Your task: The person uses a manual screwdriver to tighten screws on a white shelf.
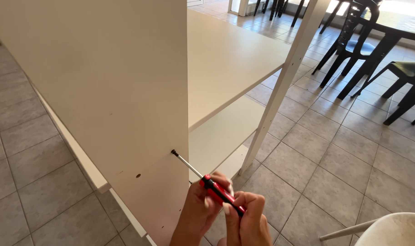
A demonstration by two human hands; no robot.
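Both hands low at bottom centre of frame, left hand (199, 207) and right hand (247, 223) each with fingers closed around the red-and-black handle of a screwdriver (206, 181). Steel shaft slanting up-left from the grip, tip seated on a dark screw head (174, 152) in the white side panel (102, 86) just left of centre. Screw seemingly not fully sunk, head proud of the surface. Just left and below, one open hole (138, 175) unfilled, smaller marks beside it; so fastening judged partway. Beyond the panel, white shelves (230, 59) already in place toward upper centre, white upright post (285, 82) alongside. Grey tiled floor (335, 164) all round, black chairs (353, 41) at upper right, white chair edge (394, 228) at lower right.
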